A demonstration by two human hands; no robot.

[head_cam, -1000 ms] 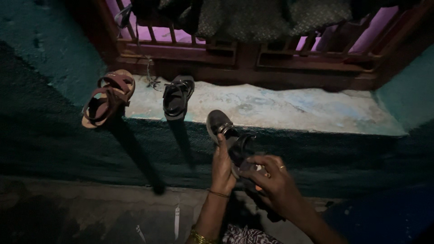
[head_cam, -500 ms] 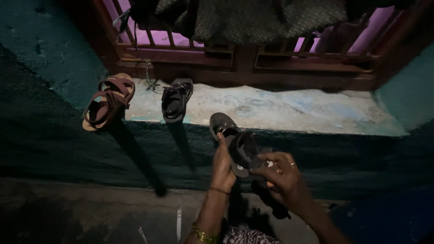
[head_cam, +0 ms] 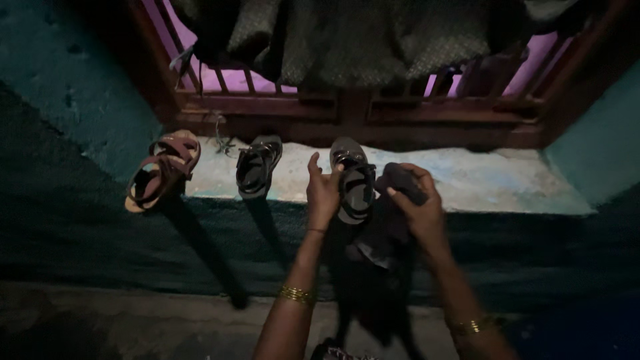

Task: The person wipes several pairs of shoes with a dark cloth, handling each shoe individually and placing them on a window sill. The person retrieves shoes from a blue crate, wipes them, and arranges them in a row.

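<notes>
A dark grey strapped sandal (head_cam: pixel 353 180) is gripped by the left hand (head_cam: pixel 322 193) at a pale ledge (head_cam: pixel 480 183); a dark cloth (head_cam: pixel 393 200) is clutched in the right hand (head_cam: pixel 417 207). Two sandals (head_cam: pixel 257 167) already stand there.

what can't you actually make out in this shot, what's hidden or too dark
All in the head view:
- Dark sandal: its left edge sits behind the left hand.
- Dark cloth: its upper end is covered by the right hand; its lower end fades into shadow.
- Floor: too dark to read.
- Hanging fabric: cut off by the top edge.
- Brown sandal: its underside is hidden.
</notes>
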